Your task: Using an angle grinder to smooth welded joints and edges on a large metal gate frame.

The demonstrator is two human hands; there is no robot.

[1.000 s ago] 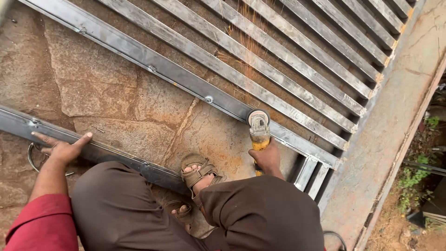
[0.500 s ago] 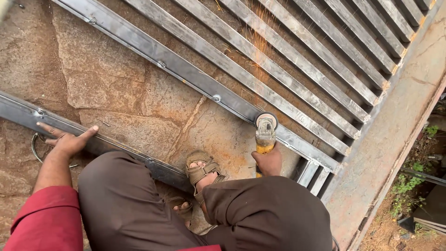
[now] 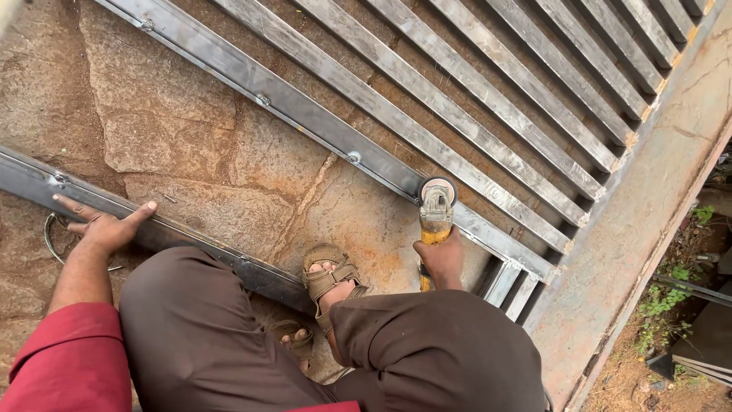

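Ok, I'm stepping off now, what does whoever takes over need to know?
Right hand: gripping the yellow angle grinder, disc on the steel frame rail of the slatted gate lying on the stone floor.
Left hand: open, pressed flat on the near steel rail.
Sandalled foot sits between the rails.
Done: cannot tell how much is ground.
Left: no sparks visible now; check the rail's welds further along.

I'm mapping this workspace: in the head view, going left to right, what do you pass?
Left hand on the long grey metal rail → brown strapped sandal → right hand holding the yellow angle grinder → concrete ledge.
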